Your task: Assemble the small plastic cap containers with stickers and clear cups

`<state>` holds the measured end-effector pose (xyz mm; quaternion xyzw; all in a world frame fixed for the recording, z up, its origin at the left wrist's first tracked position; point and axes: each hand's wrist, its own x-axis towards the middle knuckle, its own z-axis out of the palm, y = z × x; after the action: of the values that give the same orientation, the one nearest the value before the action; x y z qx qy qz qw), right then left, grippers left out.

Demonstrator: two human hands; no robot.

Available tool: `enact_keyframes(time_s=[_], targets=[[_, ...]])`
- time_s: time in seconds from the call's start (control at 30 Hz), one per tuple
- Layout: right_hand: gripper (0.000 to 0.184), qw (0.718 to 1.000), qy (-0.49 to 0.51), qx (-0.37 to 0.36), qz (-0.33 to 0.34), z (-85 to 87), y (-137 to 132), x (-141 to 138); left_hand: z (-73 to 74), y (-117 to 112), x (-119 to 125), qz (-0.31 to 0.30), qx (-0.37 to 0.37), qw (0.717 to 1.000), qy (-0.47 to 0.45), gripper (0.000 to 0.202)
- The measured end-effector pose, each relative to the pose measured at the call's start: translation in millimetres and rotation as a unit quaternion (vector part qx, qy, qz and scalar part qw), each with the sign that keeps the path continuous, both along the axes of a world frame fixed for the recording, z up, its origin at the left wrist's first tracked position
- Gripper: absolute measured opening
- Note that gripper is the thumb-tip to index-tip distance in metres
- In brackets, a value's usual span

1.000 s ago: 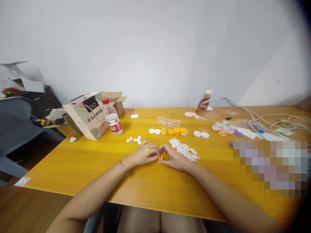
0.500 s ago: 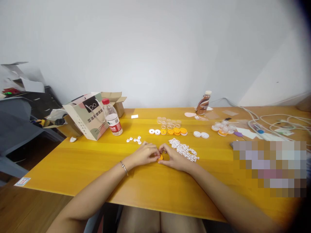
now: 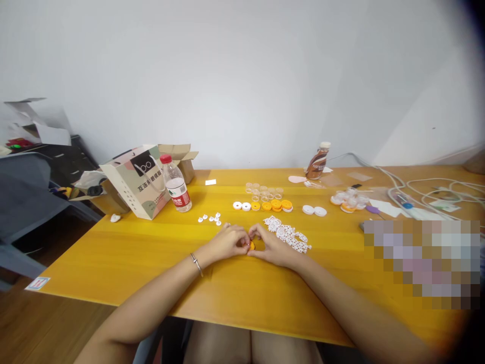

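A small orange round plastic piece [image 3: 252, 245] is held low over the table between my hands, partly covered by fingers. My left hand [image 3: 232, 240] closes thumb and fingers on its left side. From the right, my right hand [image 3: 267, 245] curves its thumb and forefinger around the same piece. Just right of that hand lies a heap of white lattice-like plastic parts [image 3: 287, 233]. Several small white pegged discs [image 3: 212, 219] rest beyond my left hand. Behind the hands runs a row of white rings [image 3: 241, 206] and orange discs [image 3: 276, 204].
Clear plastic cups [image 3: 264, 191] stand behind the row. At left are a red-capped water bottle [image 3: 177, 189], a paper bag [image 3: 138, 184] and a cardboard box [image 3: 184, 161]. A brown drink bottle [image 3: 317, 162], two white lids [image 3: 314, 210], assembled pieces [image 3: 348, 199] and white cables [image 3: 394, 184] lie rightward.
The view has shifted very slightly. Both hands stay together around the orange piece, which appears turned a little between the fingers.
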<state>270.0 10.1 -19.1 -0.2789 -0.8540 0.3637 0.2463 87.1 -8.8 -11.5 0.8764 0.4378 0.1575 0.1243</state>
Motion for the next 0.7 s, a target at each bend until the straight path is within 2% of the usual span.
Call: enact_keyframes(time_s=[0.4,0.5,0.6,0.7], targets=[[0.024,0.999,0.047,-0.003,-0.008,-4.3,0.7,-4.2,3.0,-3.6,0.3,-0.008,0.071,0.997,0.027,0.012],[0.027,0.992,0.091,-0.092,-0.013,-7.3,3.0,-6.3,7.1,-1.9,-3.0,0.011,0.096,0.995,0.01,0.016],[0.032,0.968,0.156,-0.197,-0.006,-10.4,5.4,-8.2,10.5,-1.0,-5.7,0.028,0.118,0.993,-0.005,0.016],[0.035,0.949,0.199,-0.244,-0.021,-11.5,6.6,-9.5,10.6,-1.1,-6.9,0.034,0.127,0.991,-0.024,0.016]])
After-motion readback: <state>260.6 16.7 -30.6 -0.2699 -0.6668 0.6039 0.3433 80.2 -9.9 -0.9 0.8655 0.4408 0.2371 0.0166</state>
